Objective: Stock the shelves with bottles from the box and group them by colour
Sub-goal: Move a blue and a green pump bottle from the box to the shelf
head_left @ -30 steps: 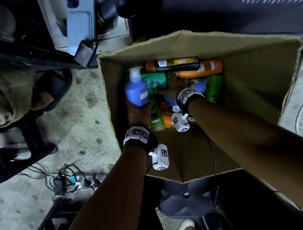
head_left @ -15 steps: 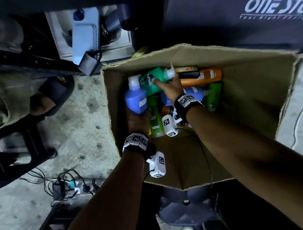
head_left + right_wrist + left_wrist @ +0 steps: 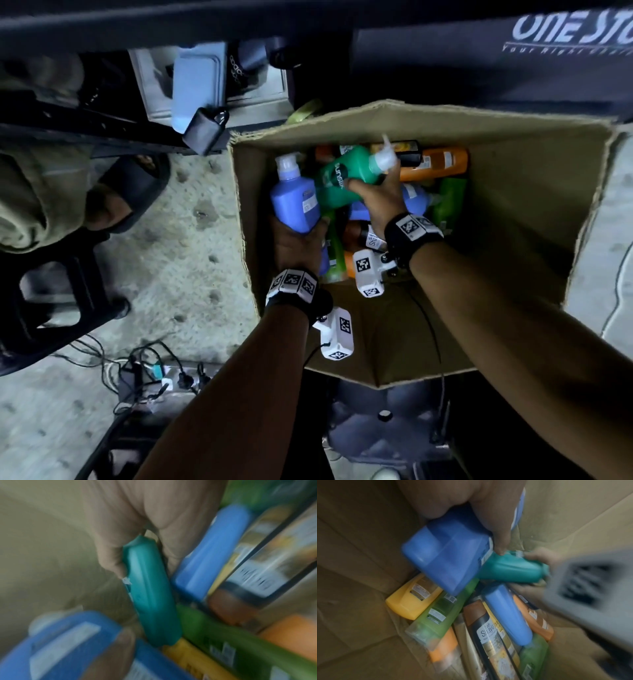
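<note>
Both my hands are inside the open cardboard box point(image 3: 513, 212). My left hand point(image 3: 301, 243) grips a blue pump bottle point(image 3: 294, 198) by its base and holds it upright near the box's left wall; the same blue pump bottle point(image 3: 450, 559) fills the left wrist view. My right hand point(image 3: 376, 202) grips a teal-green bottle point(image 3: 346, 178) with a white cap, tilted above the pile; in the right wrist view the teal-green bottle point(image 3: 150, 592) sits between thumb and fingers. Below lie another blue bottle point(image 3: 506, 614), green bottles point(image 3: 440, 611), orange bottles point(image 3: 435, 164) and a yellow bottle point(image 3: 412, 601).
The box stands on a concrete floor point(image 3: 178, 246). A dark shelf frame point(image 3: 85, 130) with a blue and grey unit point(image 3: 198, 85) lies beyond its left corner. A person's sandalled foot point(image 3: 130, 192) is at the left. A power strip with cables point(image 3: 157, 377) lies near the bottom left.
My right hand has taken the teal-green bottle out of the pile and raised it, tilting it cap-up to the right. My left hand keeps holding the blue pump bottle in much the same place.
</note>
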Motion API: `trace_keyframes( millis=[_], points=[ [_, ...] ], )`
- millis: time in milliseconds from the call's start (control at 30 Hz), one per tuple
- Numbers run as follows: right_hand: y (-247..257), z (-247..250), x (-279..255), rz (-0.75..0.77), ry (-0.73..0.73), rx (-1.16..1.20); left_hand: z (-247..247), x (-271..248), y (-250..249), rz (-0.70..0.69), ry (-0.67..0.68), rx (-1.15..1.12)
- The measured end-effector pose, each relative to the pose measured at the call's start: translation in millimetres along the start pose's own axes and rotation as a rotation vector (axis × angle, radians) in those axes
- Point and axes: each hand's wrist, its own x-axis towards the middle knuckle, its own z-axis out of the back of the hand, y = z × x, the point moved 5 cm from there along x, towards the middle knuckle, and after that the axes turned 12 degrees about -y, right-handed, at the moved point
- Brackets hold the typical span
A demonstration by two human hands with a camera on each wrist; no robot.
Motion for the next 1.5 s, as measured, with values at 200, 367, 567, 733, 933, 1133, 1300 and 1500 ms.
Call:
trace_keyframes(
  millis=[200, 367, 567, 733, 933, 1133, 1300, 1500],
  points=[
    [26.4, 55.0, -17.6, -0.109, -0.109, 0.04, 21.4, -23.1, -20.7, 0.003, 0.011, 0.066],
    [43.4, 78.8, -44.8, -0.113, -0.136, 0.092, 40.1, -51.3, -35.8, 0.0, 0.052, 0.141],
    [63.0, 94.5, -76.4, -0.11, -0.154, 0.22, 63.0, -84.7, -44.5, 0.016, 0.092, 0.144],
    [63.1, 107.1, -110.0, -0.187, -0.083, 0.236, 88.9, -107.7, -47.2, 0.009, 0.126, 0.208],
    [57.1, 136.8, -159.3, -0.239, -0.081, 0.147, 121.0, -142.8, -61.8, -0.123, 0.192, 0.275],
    [61.4, 161.1, -209.1, -0.173, -0.016, -0.038, 146.3, -173.9, -71.2, -0.093, 0.246, 0.279],
    [77.9, 175.8, -249.3, -0.206, 0.089, -0.159, 170.6, -195.8, -82.4, -0.075, 0.291, 0.314],
    [99.3, 185.5, -288.0, -0.148, 0.053, -0.229, 200.2, -217.4, -101.9, -0.098, 0.323, 0.305]
  ],
)
